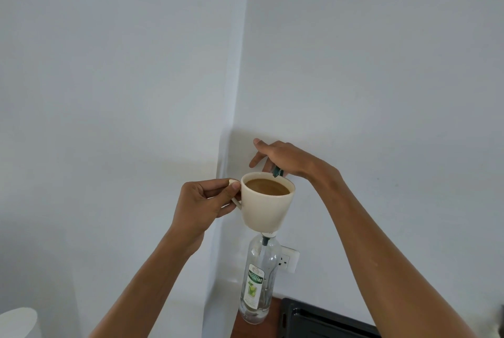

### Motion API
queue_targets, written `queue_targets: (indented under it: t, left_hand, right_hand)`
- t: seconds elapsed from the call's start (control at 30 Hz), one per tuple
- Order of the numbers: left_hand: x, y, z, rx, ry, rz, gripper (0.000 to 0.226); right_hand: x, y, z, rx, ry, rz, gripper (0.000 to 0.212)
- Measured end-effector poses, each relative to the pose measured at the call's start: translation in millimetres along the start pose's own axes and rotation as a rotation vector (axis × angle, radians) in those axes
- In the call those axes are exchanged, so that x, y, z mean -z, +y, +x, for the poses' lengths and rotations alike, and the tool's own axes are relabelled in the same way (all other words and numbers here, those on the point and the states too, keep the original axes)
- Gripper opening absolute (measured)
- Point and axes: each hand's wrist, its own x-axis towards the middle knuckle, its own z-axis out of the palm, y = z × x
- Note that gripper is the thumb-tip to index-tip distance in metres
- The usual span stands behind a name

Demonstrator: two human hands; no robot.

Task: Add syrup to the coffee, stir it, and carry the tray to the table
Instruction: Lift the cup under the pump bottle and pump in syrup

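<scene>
My left hand (203,202) holds a cream cup (266,208) by its handle, lifted in the air in front of the wall. Light brown coffee (266,186) fills the cup almost to the rim. Directly below it stands a clear glass syrup bottle (257,283) with a green and white label; the cup hides its neck. My right hand (286,159) lies palm down over the bottle's pump head. The dark green pump spout (278,172) pokes out under my fingers, right above the cup's far rim. No syrup stream can be made out.
A black tray (327,321) lies at the bottom right on a brown wooden counter (274,313). A white wall socket (287,260) sits just behind the bottle. A white rounded object (19,322) shows at the bottom left. White walls meet in a corner behind the cup.
</scene>
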Motion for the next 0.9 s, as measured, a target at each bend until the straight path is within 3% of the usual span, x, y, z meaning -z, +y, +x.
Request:
queue_targets:
  t: [0.9]
  left_hand:
    - [-0.7,-8.4,8.6,0.023,0.006,0.015,0.02]
  right_hand:
    - [-2.6,12.1,3.5,0.026,0.034,0.018,0.074]
